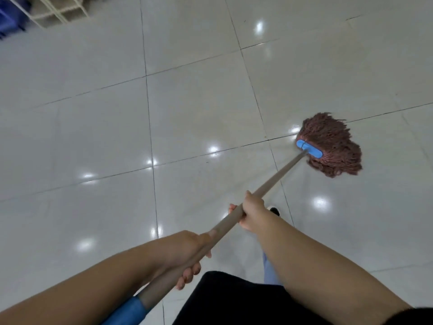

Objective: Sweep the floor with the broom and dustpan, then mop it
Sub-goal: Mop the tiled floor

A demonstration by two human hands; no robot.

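A mop with a reddish-brown string head (331,146) and a blue clamp rests on the glossy white tiled floor (192,109) at the right. Its long tan handle (278,175) runs down-left to a blue grip at the bottom edge. My right hand (251,213) is shut around the handle about midway. My left hand (187,252) is shut around it lower, near the blue grip. No broom or dustpan is in view.
A white wire rack (61,10) and a blue crate (10,17) stand at the top left corner. The toe of my shoe (274,210) shows just behind my right hand. Ceiling lights reflect off the tiles.
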